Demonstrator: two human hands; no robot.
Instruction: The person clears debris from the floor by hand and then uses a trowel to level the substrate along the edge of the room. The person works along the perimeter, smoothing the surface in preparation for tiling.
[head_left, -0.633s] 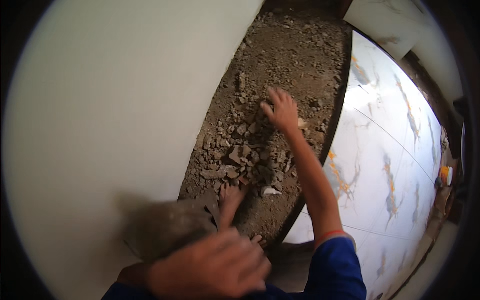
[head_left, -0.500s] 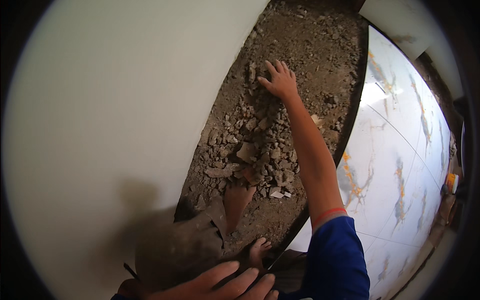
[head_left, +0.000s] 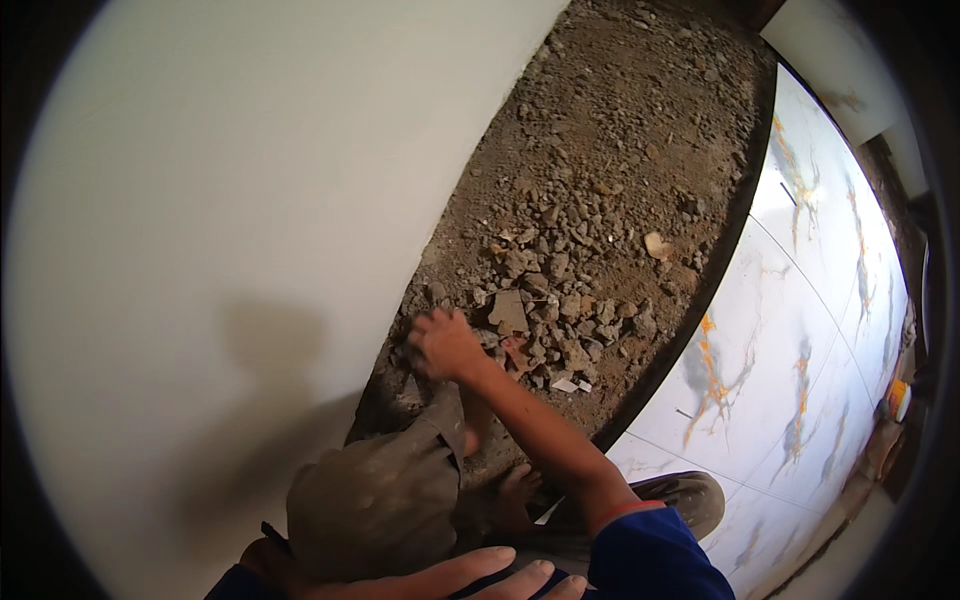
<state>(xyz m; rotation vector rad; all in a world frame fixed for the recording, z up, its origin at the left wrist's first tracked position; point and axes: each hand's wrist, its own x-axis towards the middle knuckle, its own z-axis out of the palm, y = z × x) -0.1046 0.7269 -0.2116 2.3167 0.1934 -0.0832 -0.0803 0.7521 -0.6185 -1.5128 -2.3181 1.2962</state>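
My right hand [head_left: 444, 345] is down at the rubble [head_left: 560, 265] beside the wall, just beyond my bent knee. Its fingers are curled downward and slightly blurred, so whatever lies under them is hidden. Broken grey lumps, a flat beige shard [head_left: 508, 311] and a reddish fragment [head_left: 516, 354] lie close to that hand. At the lower edge, my left hand [head_left: 470, 580] rests near my body, fingers stretched and a little apart, holding nothing that shows.
A plain pale wall [head_left: 220, 200] fills the left side. White marble-patterned tiles [head_left: 740, 370] border the dirt strip on the right, with a dark edge between. My knee [head_left: 375, 505] and bare foot [head_left: 515, 495] are close by. A light chip [head_left: 658, 246] lies on the dirt.
My right hand has drawn back from the far dirt toward me and left, to the wall side; its spread fingers are now curled. My left hand stays low near my body.
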